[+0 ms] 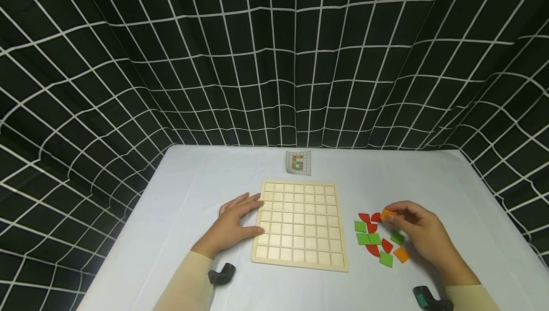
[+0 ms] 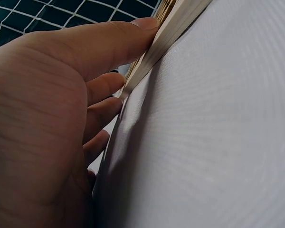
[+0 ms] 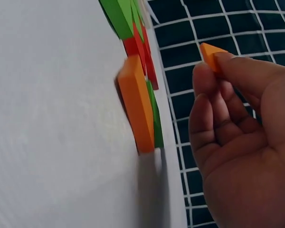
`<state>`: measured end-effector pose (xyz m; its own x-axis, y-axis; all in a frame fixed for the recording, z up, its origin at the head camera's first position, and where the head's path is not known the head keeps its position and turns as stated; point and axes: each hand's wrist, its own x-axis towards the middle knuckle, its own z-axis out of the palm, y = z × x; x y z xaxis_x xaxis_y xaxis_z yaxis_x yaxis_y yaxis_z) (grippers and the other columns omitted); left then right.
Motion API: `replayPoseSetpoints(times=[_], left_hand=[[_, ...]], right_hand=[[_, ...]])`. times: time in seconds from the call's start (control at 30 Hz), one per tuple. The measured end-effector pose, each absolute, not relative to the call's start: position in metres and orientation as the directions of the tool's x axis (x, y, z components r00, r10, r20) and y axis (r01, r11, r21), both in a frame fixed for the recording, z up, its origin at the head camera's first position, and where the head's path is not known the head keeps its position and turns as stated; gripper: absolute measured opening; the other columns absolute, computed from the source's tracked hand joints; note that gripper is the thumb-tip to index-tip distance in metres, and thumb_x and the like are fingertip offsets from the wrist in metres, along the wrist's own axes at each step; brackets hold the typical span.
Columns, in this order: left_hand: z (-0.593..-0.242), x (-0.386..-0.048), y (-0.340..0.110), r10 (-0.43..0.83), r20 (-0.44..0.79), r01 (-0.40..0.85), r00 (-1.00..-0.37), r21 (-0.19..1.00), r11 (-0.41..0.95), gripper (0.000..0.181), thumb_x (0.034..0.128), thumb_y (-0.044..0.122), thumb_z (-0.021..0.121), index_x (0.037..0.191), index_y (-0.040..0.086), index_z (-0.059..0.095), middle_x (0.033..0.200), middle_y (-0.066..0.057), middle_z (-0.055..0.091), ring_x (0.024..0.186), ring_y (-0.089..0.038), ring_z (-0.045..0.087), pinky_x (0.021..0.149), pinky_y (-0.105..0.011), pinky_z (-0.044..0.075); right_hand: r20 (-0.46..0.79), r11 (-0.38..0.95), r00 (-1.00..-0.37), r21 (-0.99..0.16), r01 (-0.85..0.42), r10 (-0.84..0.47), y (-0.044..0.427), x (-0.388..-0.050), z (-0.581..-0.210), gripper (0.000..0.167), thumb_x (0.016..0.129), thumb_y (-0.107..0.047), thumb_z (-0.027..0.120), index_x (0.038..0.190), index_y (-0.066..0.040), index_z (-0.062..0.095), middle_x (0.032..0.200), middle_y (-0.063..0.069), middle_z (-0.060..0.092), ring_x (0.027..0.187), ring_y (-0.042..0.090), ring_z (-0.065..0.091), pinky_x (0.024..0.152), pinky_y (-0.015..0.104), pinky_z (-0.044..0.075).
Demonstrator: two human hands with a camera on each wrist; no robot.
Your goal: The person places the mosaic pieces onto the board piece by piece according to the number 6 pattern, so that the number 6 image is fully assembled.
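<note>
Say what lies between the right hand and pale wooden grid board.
Head view: red curved-edged pieces, green square tiles and a loose orange square tile, on white cloth.

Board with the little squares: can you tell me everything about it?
The board is pale and looks wooden, with a plain border and lines dividing it into small squares, all empty. It lies flat on the white table. The left hand touches its left edge.
</note>
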<state>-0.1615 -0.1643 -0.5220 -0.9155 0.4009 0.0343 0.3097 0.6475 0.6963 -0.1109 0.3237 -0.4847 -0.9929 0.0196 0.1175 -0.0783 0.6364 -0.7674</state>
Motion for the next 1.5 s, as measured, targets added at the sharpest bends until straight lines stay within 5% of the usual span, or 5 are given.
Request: replayPoseSetpoints(times=[0.43, 0.8, 1.07, 1.37, 1.5], left_hand=[[-0.521, -0.161, -0.165, 0.418, 0.041, 0.327, -0.907, 0.694, 0.642, 0.074, 0.0902, 0.042, 0.091, 0.156, 0.021, 0.062, 0.170, 0.008, 0.043, 0.162, -0.025, 0.024, 0.125, -0.053, 0.007], [-0.520, -0.161, -0.164, 0.420, 0.047, 0.330, -0.906, 0.701, 0.632, 0.074, 0.0902, 0.040, 0.091, 0.155, 0.020, 0.063, 0.170, 0.006, 0.043, 0.162, -0.027, 0.025, 0.125, -0.053, 0.007], [-0.519, -0.161, -0.164, 0.420, 0.062, 0.339, -0.906, 0.700, 0.628, 0.073, 0.0898, 0.039, 0.091, 0.154, 0.018, 0.064, 0.169, 0.003, 0.045, 0.161, -0.029, 0.026, 0.124, -0.058, 0.009], [-0.517, -0.159, -0.164, 0.413, 0.024, 0.312, -0.910, 0.694, 0.649, 0.075, 0.0902, 0.038, 0.091, 0.156, 0.020, 0.062, 0.170, 0.007, 0.042, 0.162, -0.025, 0.023, 0.125, -0.054, 0.007], [-0.517, -0.160, -0.164, 0.417, 0.032, 0.321, -0.908, 0.693, 0.646, 0.074, 0.0903, 0.038, 0.091, 0.156, 0.020, 0.062, 0.170, 0.007, 0.042, 0.162, -0.024, 0.023, 0.125, -0.054, 0.007]], right_hand=[[0.096, 0.558, -0.995, -0.825, -0.088, -0.016, 0.303, -0.108, -0.479, 0.018, 0.104, -0.016, 0.078, 0.121, -0.007, 0.077, 0.112, 0.004, 0.078, 0.102, 0.007, 0.065, 0.084, 0.014, 0.053], [0.152, 0.468, -0.983, -0.865, -0.181, -0.099, 0.278, -0.104, -0.472, 0.018, 0.100, 0.003, 0.077, 0.117, -0.004, 0.077, 0.105, 0.009, 0.078, 0.084, 0.023, 0.072, 0.073, 0.030, 0.062], [0.139, 0.438, -0.984, -0.882, -0.173, -0.108, 0.266, -0.101, -0.467, 0.015, 0.100, -0.004, 0.079, 0.114, -0.008, 0.077, 0.102, 0.009, 0.076, 0.065, 0.026, 0.064, 0.045, 0.033, 0.051], [0.203, 0.362, -0.958, -0.893, -0.266, -0.203, 0.251, -0.103, -0.466, 0.012, 0.100, -0.001, 0.078, 0.110, -0.008, 0.077, 0.104, 0.008, 0.077, 0.090, 0.022, 0.075, 0.075, 0.028, 0.061], [0.238, 0.353, -0.948, -0.886, -0.301, -0.211, 0.244, -0.107, -0.464, 0.014, 0.100, 0.000, 0.078, 0.110, -0.009, 0.077, 0.106, 0.008, 0.075, 0.091, 0.018, 0.074, 0.077, 0.025, 0.061]])
